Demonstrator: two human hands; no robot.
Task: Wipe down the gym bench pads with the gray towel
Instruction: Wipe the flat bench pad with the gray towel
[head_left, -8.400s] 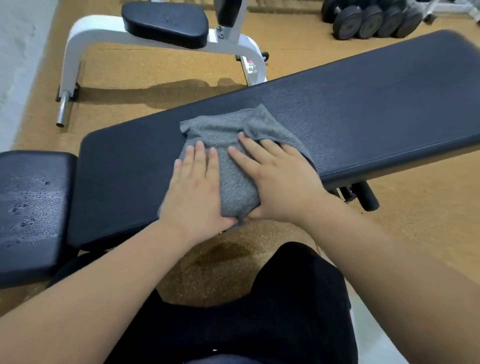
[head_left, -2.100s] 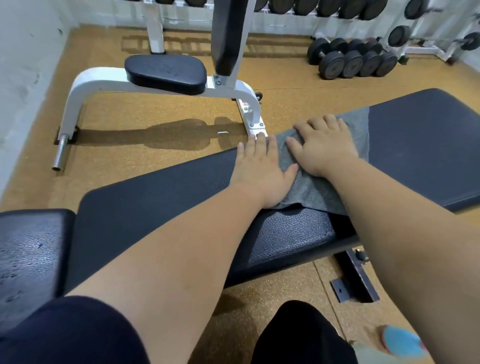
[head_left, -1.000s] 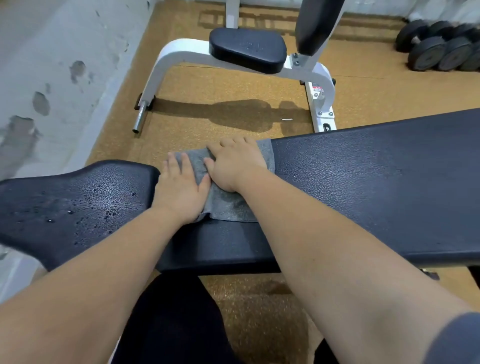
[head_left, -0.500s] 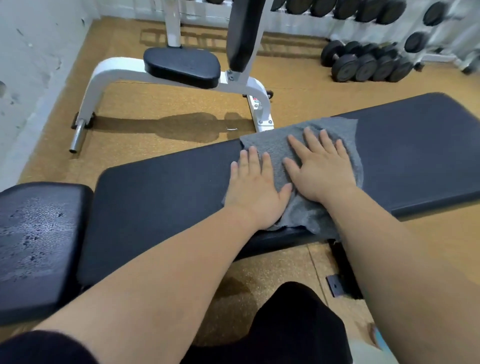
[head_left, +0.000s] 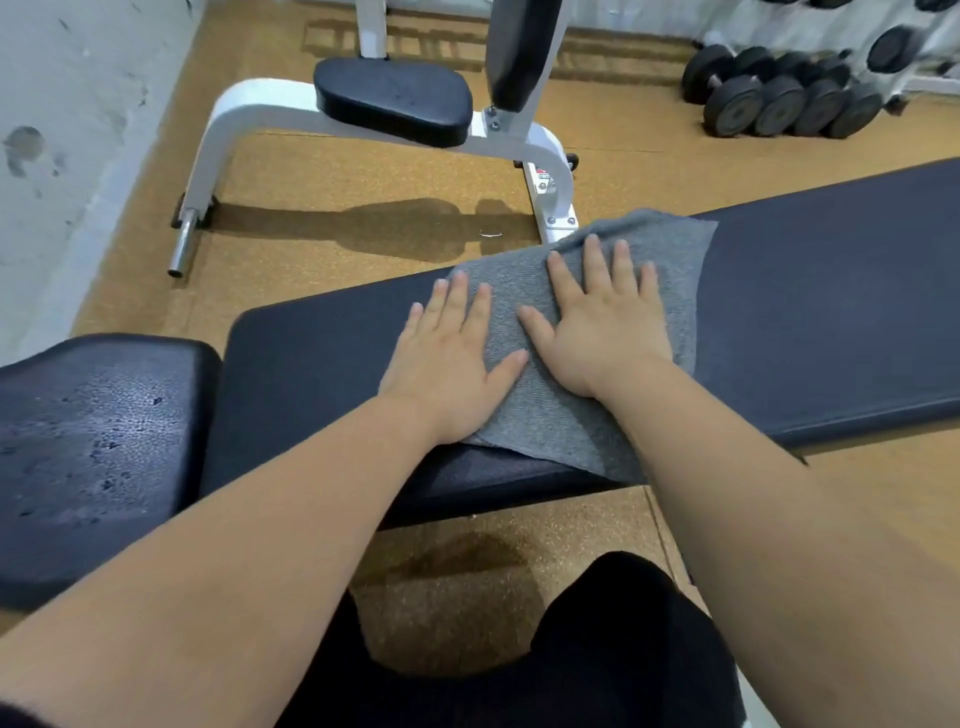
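a person's left hand (head_left: 447, 364) and right hand (head_left: 602, 332) press flat on a gray towel (head_left: 675, 249) spread over the long back pad (head_left: 831, 312) of a black gym bench, seen from a head-worn camera. neither hand has a grip on the cloth: the fingers of both lie straight and slightly spread, palms down. the right hand sits wholly on the towel. the left hand lies along the towel's left edge, with its little finger on bare pad. the two thumbs nearly meet over the cloth between the hands. the towel crosses the pad's full width, its far corner reaching the far edge and its near corner draped over the near edge beside the right forearm.

just to the left of the back pad, the shorter seat pad (head_left: 93, 441) carries scattered droplets (head_left: 124, 431) on its grained surface. beyond the bench stands a white steel frame (head_left: 249, 104) with a black seat (head_left: 395, 98) and an upright back, casting a shadow on the cork-coloured floor (head_left: 311, 192). a row of black dumbbells (head_left: 779, 104) lies at top right. a pale, stained wall (head_left: 62, 104) runs along the left. the person's dark-clad knee (head_left: 623, 649) shows at the bottom.
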